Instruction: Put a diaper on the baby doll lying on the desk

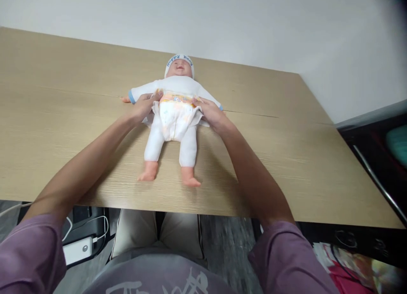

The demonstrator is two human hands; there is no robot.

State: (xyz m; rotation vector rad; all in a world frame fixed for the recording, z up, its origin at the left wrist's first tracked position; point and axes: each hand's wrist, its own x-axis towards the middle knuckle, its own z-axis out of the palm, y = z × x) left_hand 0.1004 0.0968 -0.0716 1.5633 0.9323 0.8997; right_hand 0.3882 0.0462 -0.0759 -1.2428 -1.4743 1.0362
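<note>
A baby doll (182,83) in a white suit with blue cuffs and a lettered cap lies on its back on the wooden table, feet toward me. Around its hips sits a white diaper (174,118) with an orange printed waistband, its front panel drawn up over the belly. My left hand (148,105) is closed at the diaper's left edge, thumb on the waistband. At the right edge my right hand (207,109) likewise grips the diaper, thumb on top. The fingers under both sides are partly hidden by the diaper's frilled wings.
The wooden table (270,158) meets a white wall (222,23) behind the doll. Below its front edge on the left, a white power bank (78,250) with a cable lies on a dark surface. Dark furniture (378,158) stands at the right.
</note>
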